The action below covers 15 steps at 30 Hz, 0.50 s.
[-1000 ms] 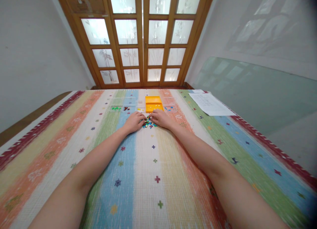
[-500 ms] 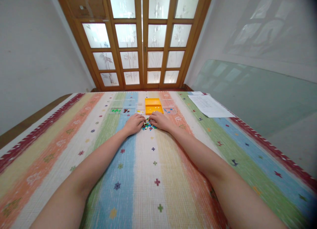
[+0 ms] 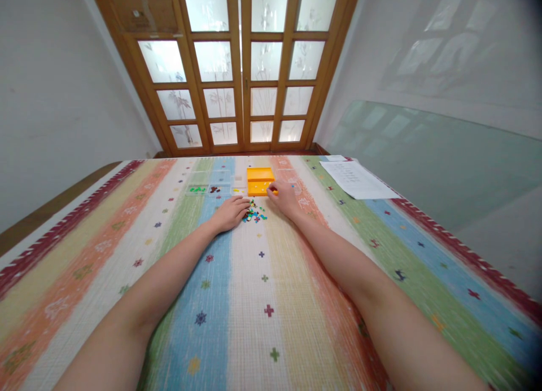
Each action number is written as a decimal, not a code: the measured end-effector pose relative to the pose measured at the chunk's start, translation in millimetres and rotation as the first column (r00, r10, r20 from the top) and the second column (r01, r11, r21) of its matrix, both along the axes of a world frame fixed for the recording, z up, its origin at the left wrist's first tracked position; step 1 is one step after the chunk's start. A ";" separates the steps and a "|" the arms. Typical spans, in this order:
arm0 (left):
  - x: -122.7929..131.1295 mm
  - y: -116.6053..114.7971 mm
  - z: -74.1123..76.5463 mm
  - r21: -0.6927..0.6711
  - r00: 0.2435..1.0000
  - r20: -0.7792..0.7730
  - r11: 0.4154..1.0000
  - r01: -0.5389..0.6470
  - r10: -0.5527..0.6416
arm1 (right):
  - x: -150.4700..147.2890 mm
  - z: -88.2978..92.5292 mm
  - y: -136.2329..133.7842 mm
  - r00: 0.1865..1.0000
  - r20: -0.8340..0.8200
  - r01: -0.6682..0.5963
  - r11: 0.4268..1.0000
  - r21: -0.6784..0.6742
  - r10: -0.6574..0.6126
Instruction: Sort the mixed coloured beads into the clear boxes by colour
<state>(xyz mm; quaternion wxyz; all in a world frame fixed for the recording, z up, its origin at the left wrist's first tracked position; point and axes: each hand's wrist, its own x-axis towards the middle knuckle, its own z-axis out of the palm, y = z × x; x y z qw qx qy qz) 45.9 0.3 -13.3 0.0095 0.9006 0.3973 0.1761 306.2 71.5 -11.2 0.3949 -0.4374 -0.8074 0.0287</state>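
Multicoloured small pieces (image 3: 256,215) lie in a loose heap on the surface (image 3: 249,323), which is covered by a striped cloth. Beyond them stands a row of open containers: a clear box with green pieces (image 3: 197,189), another with dark reddish-brown pieces (image 3: 215,190), a third with a few yellow pieces (image 3: 237,190), an orange case (image 3: 260,172) with pale bits inside, and a clear box at the right end (image 3: 285,174). The right hand (image 3: 284,200) partly blocks the view of that last box and of the orange case's near right corner. Printed paper (image 3: 358,180) lies farther right.

The heap mixes blue, green, yellow, white and dark bits, too tiny for their shapes to be made out. It sits just right of the left hand (image 3: 231,212), whose gently bent fingers reach its left edge; whether they grip a piece I cannot tell. The right hand's fingers are drawn together at the orange case, beyond the heap; anything pinched there is too small to see.
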 end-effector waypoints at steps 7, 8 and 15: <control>-1.0 0.5 1.1 -0.016 1.000 0.006 1.000 0.012 -0.012 | 35.5 -4.7 23.7 0.900 -0.130 0.414 0.909 -0.048 -0.416; -1.1 0.4 0.8 -0.015 1.000 0.009 1.000 0.009 -0.009 | 38.0 -5.9 25.1 0.891 -0.128 0.432 0.900 -0.060 -0.436; -2.9 1.6 -4.6 -0.007 1.000 -0.015 1.000 0.000 0.000 | 25.8 -9.3 21.7 0.928 -0.098 0.361 0.933 0.001 -0.359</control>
